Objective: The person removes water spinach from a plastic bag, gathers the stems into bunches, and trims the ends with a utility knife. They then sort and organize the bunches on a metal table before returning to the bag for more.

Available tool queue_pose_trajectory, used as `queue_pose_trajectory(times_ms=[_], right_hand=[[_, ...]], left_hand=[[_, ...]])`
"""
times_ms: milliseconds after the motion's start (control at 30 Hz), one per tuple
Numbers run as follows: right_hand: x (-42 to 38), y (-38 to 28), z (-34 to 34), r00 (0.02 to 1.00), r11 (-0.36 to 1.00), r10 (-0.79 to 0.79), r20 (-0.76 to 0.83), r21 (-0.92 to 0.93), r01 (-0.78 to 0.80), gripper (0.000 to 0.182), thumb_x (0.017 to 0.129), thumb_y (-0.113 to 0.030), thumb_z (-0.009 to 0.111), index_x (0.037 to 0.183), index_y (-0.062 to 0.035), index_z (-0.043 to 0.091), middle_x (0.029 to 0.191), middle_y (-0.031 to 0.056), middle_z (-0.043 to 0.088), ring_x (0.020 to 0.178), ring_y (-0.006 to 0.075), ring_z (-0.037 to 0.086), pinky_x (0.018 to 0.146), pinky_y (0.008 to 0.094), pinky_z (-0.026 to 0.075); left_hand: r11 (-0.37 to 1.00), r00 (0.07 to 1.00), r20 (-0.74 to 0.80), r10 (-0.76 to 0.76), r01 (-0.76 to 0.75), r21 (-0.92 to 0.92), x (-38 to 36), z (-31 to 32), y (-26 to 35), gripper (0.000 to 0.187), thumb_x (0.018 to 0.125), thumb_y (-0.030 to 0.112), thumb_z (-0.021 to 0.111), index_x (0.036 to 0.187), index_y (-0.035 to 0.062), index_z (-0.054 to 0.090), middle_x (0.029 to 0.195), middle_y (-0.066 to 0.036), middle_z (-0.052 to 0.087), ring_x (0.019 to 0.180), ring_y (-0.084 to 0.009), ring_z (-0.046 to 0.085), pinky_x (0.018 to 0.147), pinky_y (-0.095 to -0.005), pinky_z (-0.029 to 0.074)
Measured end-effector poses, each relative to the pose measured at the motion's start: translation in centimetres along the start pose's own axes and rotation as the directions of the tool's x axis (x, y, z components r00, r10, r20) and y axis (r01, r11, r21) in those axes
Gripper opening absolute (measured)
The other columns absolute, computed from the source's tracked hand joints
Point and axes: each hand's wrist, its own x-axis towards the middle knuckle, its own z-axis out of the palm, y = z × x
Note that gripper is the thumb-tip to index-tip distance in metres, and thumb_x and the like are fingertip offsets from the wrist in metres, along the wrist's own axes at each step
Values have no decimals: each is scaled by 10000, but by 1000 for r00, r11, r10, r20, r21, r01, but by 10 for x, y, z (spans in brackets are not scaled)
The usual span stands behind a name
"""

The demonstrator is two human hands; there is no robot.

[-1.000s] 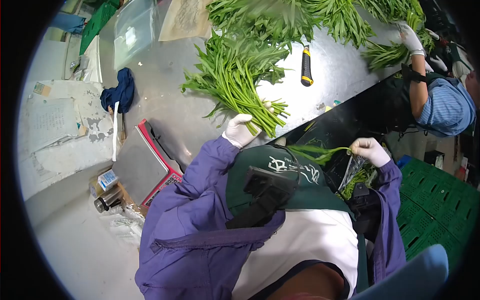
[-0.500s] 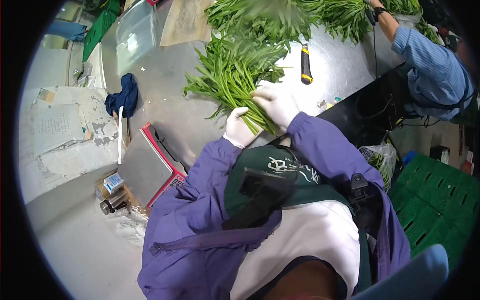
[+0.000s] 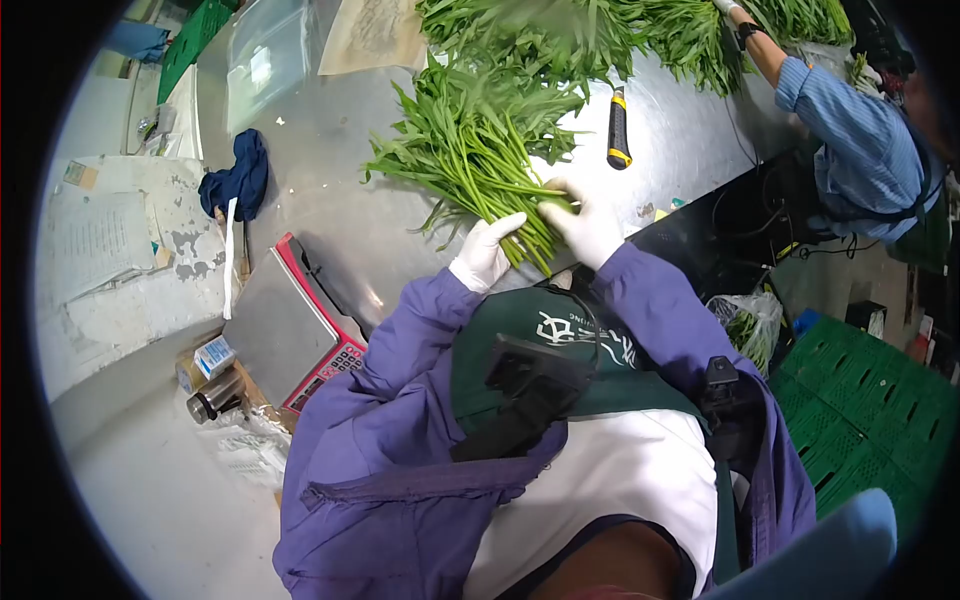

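Observation:
A bunch of long-stemmed leafy greens that look like water spinach [image 3: 470, 160] lies at the near edge of the metal table, cut stem ends toward me. My left hand [image 3: 486, 252], in a white glove, is closed around the lower stems from the left, thumb on top. On the other side, my gloved right hand [image 3: 590, 228] has its thumb and fingers curled onto the stems at the bunch's right edge; the fingertips are partly hidden. A yellow-and-black utility knife [image 3: 619, 135] rests on the table beyond my right hand.
More greens [image 3: 540, 30] are heaped at the back. A co-worker's arm [image 3: 810, 95] reaches over them at the right. Left of me are a red-edged scale [image 3: 285, 320], a dark blue cloth [image 3: 238, 175] and a metal flask [image 3: 215, 398]. Green crates [image 3: 870, 400] stand at the right.
My right hand has shifted right and slightly down along the stems, its fingers more spread. The left hand stays at the stem ends, and the stems fan out a little wider.

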Motion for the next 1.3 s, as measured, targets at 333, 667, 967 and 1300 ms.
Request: queue_pose_trajectory(times_ms=[333, 667, 967, 1300], right_hand=[[14, 14, -21, 951, 859, 214, 225, 419, -293, 274, 886, -72, 539, 1155, -34, 573, 894, 44, 638, 817, 105, 588, 745, 263, 481], [18, 15, -2, 968, 975, 173, 184, 108, -195, 394, 876, -309, 579, 1148, -28, 623, 1091, 124, 653, 993, 189, 601, 877, 316, 453], [-12, -6, 12, 963, 917, -267, -48, -320, 238, 231, 787, -163, 676, 994, -61, 659, 970, 111, 655, 829, 261, 649, 753, 323, 512], [-27, -1, 6, 903, 830, -428, -28, -408, 381, 111, 745, -85, 679, 827, -43, 618, 1051, 91, 626, 881, 275, 628, 745, 341, 517]], left_hand=[[996, 988, 131, -77, 71, 54, -4, -5, 8, 445, 859, 48, 479, 1292, -44, 427, 1255, -167, 544, 1136, -279, 549, 987, -423, 438], [967, 984, 12, -177, 176, -182, -2, 16, 10, 539, 926, 456, 505, 1307, 76, 471, 1265, -110, 551, 1152, -271, 527, 1011, -434, 394], [948, 991, 45, -124, 131, -291, 8, 10, 0, 365, 934, 236, 512, 1252, 58, 504, 1191, -96, 586, 1093, -239, 556, 982, -397, 414], [932, 995, 56, -81, 95, -349, 18, 21, -2, 308, 932, 168, 531, 1218, 53, 510, 1139, -86, 593, 1053, -216, 567, 946, -373, 449]])
